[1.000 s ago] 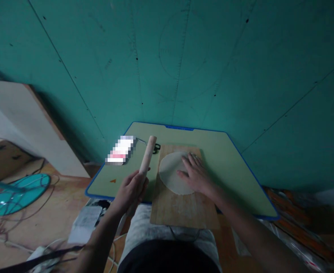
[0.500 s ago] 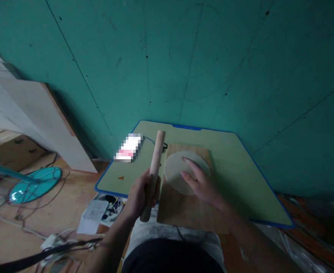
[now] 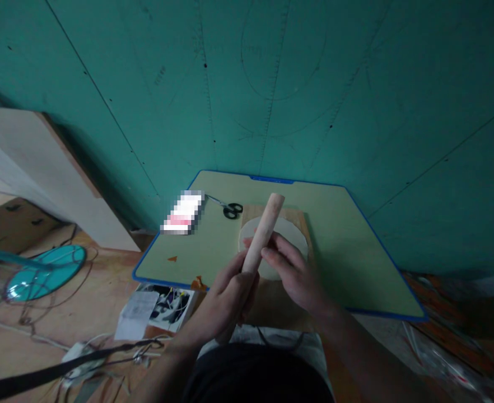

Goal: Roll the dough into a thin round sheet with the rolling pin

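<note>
A plain wooden rolling pin [image 3: 266, 226] leans up and away over the board, tilted to the right. My left hand [image 3: 230, 288] is wrapped round its lower part. My right hand [image 3: 293, 271] is at the pin's middle, thumb against its right side and fingers passing behind it, with fingertips showing on the left. Under the pin lies a pale, flat, dough-like disc [image 3: 293, 232], partly hidden by the pin and my right hand. It rests on a wooden board [image 3: 272, 299] at the near side of the table.
The pale green table [image 3: 356, 257] has a blue rim and stands against a green wall [image 3: 167, 101]. Scissors [image 3: 232, 211] with black handles and a pixelated flat object [image 3: 183, 212] lie at left. Cables and a box of wires [image 3: 171, 308] are on the floor.
My right hand has lifted off the disc and come to the rolling pin. The pin has moved right with my left hand, over the board, uncovering the scissors' handles.
</note>
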The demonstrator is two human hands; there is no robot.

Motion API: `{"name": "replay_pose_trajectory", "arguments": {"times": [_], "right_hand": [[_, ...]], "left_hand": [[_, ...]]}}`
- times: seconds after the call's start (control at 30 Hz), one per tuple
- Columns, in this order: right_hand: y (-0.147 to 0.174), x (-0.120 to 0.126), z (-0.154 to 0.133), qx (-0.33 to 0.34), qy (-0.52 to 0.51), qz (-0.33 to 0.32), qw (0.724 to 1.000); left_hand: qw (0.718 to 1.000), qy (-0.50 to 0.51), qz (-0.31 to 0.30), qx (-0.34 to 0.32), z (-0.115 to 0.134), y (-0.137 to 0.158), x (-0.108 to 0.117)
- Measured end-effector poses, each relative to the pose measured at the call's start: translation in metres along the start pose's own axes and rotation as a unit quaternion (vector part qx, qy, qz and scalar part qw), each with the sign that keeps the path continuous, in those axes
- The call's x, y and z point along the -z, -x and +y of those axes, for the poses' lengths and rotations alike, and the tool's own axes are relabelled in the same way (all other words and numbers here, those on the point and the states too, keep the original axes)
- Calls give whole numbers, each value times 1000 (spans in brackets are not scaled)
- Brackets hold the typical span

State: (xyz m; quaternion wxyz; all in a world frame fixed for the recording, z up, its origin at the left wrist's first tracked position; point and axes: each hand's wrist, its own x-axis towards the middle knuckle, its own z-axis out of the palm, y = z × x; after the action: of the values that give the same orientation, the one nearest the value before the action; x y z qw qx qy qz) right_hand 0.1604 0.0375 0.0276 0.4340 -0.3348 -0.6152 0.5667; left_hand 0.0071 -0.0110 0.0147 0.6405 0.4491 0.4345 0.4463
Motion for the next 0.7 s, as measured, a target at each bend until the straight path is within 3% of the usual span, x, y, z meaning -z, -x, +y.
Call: {"name": "replay_pose_trajectory", "arguments": {"times": [0.7], "right_hand": [[9,12,4,20,20,34,999]], "left_hand": [[999,-33,-36,17,3,-14,-4]]}}
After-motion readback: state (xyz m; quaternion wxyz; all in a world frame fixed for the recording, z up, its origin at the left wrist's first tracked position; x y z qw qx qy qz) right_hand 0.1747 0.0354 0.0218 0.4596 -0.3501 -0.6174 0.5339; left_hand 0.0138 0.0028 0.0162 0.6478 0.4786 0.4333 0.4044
